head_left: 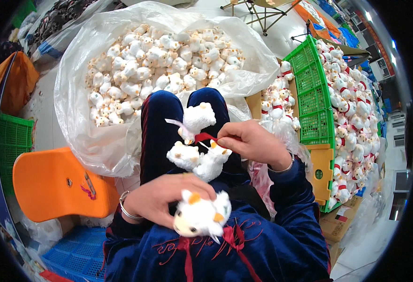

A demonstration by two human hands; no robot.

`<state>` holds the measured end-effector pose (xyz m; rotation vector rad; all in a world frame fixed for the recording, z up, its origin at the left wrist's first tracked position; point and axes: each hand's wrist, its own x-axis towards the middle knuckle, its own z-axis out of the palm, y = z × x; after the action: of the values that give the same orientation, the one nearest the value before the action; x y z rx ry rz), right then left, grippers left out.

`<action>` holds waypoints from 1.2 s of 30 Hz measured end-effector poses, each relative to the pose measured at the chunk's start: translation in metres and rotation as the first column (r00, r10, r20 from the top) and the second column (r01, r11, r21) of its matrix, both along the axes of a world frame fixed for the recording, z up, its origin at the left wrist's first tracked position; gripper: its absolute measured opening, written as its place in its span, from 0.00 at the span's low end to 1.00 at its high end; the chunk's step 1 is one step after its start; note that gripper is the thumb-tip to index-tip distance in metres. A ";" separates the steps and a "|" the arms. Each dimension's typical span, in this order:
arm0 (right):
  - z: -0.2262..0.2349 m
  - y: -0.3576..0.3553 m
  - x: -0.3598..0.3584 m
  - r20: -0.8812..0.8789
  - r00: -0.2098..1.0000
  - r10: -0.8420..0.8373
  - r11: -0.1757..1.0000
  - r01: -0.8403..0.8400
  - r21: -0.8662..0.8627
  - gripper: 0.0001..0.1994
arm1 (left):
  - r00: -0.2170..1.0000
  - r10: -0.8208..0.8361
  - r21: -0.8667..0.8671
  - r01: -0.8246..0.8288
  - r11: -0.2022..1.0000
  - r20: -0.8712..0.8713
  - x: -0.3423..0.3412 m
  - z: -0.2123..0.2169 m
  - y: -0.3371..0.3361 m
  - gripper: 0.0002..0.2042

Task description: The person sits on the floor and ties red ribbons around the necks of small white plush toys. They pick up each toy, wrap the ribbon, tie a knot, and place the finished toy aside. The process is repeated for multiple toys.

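My left hand is closed round a white plush toy with yellow horns, held against my belly. Between the fingertips of my right hand is pinched a thin red ribbon, which stretches left over the toys on my lap. The upper plush toy there has a pale strip beside it. Below it, a second plush toy and a third plush toy lie touching. Whether the ribbon passes round any of them, I cannot tell.
A big clear plastic bag full of white plush toys lies open beyond my knees. On the left, an orange chair bears small snips and red ribbon scraps. Green crates with red-ribboned toys stand right; a blue crate sits lower left.
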<state>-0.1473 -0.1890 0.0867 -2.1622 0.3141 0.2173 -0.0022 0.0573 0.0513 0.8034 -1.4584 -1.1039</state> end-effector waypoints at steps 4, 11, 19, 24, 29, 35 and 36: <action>-0.010 0.006 0.000 0.105 0.978 0.181 0.982 -0.186 0.036 0.09 | 0.985 0.168 -0.030 -0.166 0.986 0.039 -0.018 -0.001 -0.015 0.32; -0.003 0.010 -0.009 0.083 0.954 0.289 0.941 -0.299 0.161 0.08 | 0.939 0.314 0.151 -0.334 0.930 0.140 -0.027 -0.019 -0.026 0.32; -0.025 0.006 -0.009 0.084 0.984 0.156 0.982 -0.163 0.094 0.08 | 0.891 0.453 0.515 -0.398 0.759 0.020 -0.028 -0.033 -0.027 0.24; -0.039 0.000 0.001 0.142 0.987 0.070 0.997 -0.065 -0.037 0.09 | 0.854 0.518 0.501 -0.468 0.728 0.045 -0.010 -0.044 -0.044 0.23; -0.041 0.001 0.020 0.173 0.982 -0.070 0.995 0.082 -0.061 0.08 | 0.783 0.621 0.460 -0.555 0.693 0.010 0.011 -0.048 -0.058 0.23; -0.057 -0.007 0.040 0.196 0.972 -0.127 0.990 0.112 0.090 0.07 | 0.762 0.606 0.504 -0.626 0.595 0.230 0.030 -0.038 -0.063 0.22; -0.063 -0.007 0.045 0.193 0.970 -0.145 0.985 0.123 0.122 0.07 | 0.751 0.629 0.476 -0.637 0.606 0.203 0.030 -0.046 -0.064 0.20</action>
<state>-0.1026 -0.1965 0.0241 -2.0258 0.3232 -0.0600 0.0274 -0.0069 0.0056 1.5804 -0.7330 -0.9160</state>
